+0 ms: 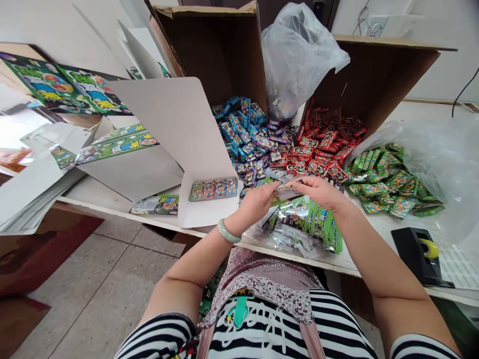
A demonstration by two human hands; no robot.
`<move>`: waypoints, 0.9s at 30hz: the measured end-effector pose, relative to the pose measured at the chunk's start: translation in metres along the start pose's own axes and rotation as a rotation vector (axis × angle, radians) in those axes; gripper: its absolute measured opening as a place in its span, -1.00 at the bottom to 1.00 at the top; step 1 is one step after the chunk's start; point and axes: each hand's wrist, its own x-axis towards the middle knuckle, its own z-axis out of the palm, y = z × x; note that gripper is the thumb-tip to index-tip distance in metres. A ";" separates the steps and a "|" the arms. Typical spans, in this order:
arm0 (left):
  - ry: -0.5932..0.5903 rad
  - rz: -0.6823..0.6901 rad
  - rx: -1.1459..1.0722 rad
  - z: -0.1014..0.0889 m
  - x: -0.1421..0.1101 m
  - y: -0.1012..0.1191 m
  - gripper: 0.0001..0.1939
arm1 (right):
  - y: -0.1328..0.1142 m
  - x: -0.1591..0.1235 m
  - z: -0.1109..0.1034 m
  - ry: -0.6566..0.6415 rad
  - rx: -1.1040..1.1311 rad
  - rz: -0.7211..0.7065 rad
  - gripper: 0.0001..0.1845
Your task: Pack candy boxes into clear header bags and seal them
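Observation:
My left hand (256,203), with a pale green bangle at the wrist, is closed on one end of a small packet (287,188). At its other end my right hand (321,192) pinches it too. Fingers hide most of the packet, so its print is hard to read. Directly beneath lies a clear bag of flat green-and-black wrappers (307,219). Left of my hands, a row of small colourful candy packs (213,190) rests in an opened white carton (207,212) with its tall flap standing up.
Behind my hands are heaps of blue packs (239,129), purple packs (262,142), red packs (322,144) and green packs (392,179). Two cardboard boxes (232,47) stand at the back. A tape dispenser (415,254) sits at right; printed cartons (116,149) crowd the left.

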 end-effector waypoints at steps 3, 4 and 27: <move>0.202 -0.121 -0.265 -0.003 -0.001 -0.008 -0.64 | -0.005 -0.007 0.008 0.390 -0.217 -0.237 -0.52; 0.269 -0.182 -0.364 -0.003 -0.002 -0.010 -0.64 | -0.003 -0.010 0.013 0.523 -0.241 -0.294 -0.46; 0.033 -0.558 -1.451 0.044 -0.041 -0.018 -0.40 | 0.063 -0.068 0.057 0.146 0.202 0.259 -0.54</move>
